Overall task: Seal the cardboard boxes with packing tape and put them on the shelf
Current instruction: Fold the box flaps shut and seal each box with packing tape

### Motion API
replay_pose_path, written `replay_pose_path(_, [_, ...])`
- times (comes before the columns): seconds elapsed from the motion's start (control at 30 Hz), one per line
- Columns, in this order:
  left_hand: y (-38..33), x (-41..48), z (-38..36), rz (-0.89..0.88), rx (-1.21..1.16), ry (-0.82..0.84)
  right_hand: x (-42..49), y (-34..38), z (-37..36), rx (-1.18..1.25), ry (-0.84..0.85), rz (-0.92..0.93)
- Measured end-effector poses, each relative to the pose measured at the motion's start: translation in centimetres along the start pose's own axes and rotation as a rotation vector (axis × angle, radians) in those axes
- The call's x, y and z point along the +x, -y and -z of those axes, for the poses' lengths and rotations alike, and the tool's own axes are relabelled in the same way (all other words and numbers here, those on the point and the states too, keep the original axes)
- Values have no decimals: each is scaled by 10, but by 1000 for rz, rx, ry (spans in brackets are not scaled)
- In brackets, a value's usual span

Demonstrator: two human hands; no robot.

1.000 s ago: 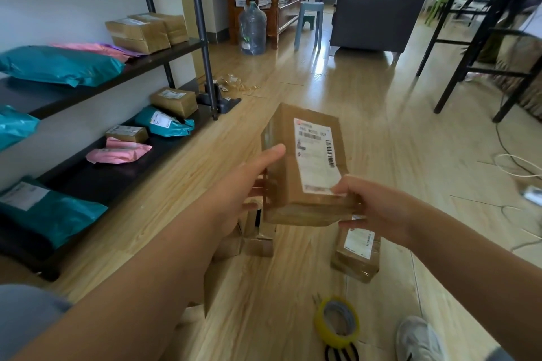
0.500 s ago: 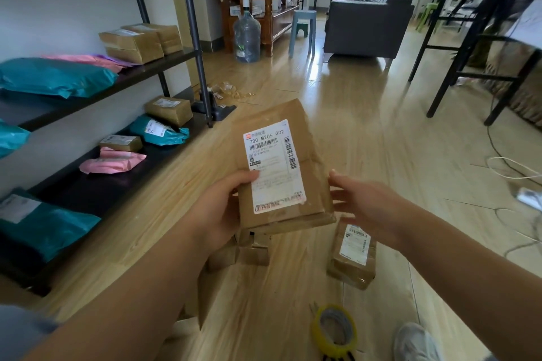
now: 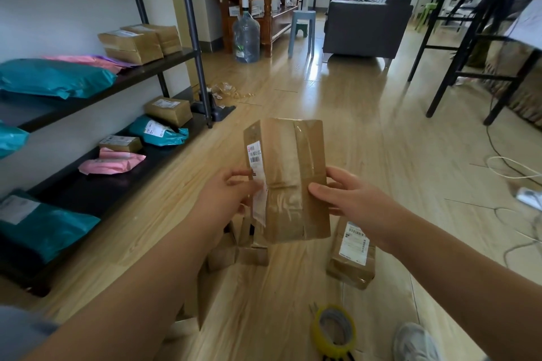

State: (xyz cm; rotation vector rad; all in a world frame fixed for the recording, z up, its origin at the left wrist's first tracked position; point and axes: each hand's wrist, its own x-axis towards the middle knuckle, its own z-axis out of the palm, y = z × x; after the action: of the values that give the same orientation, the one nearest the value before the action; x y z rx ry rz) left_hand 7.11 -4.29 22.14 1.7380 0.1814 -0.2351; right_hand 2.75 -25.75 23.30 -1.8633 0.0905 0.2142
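Note:
I hold a small brown cardboard box point(image 3: 289, 179) up in front of me, its taped seam facing me and its white label on the left side. My left hand point(image 3: 231, 199) grips the box's left side over the label. My right hand point(image 3: 349, 199) grips the right edge, thumb on the front face. A second labelled box point(image 3: 352, 255) lies on the wooden floor below my right hand. Flat brown cardboard pieces point(image 3: 240, 252) lie under the held box. A yellow roll of packing tape point(image 3: 334, 331) lies on the floor near my shoe. The black shelf point(image 3: 164, 61) stands at the left.
The shelf holds brown boxes point(image 3: 137, 39), teal mailers point(image 3: 55, 78) and pink mailers point(image 3: 113, 163). A water bottle point(image 3: 246, 35), blue stool point(image 3: 302, 29) and grey sofa point(image 3: 369, 20) stand ahead. A black table point(image 3: 475, 29) and white cables point(image 3: 516, 173) are to the right.
I have turned the box in my hands: the label face swung to the left side and the taped seam now faces me. My right hand went from a loose touch to a grip.

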Motion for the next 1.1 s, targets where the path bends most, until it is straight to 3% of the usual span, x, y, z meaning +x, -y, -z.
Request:
replay_pose_path(0.3, [-4,-9,-4,116,-315,135,-1,1,-5,-194,-51,57])
replay_pose_path(0.43, [-2,-6,0,136,-285,177,-4,4,-3,-184,18,23])
replay_pose_path(0.77, [-5,-9,-5,23,-308,155,-6,3,-3,-187,97,12])
replay_pose_path(0.87, [-3,-4,2,63,-429,116,-4,2,-3,-225,106,29])
replay_pose_path(1.0, [2,2,12,128,-601,172,-3,2,-2,-221,22,62])
replay_pose_path(1.1, [9,4,15,156,-671,218,0,-1,-2,-201,-131,51])
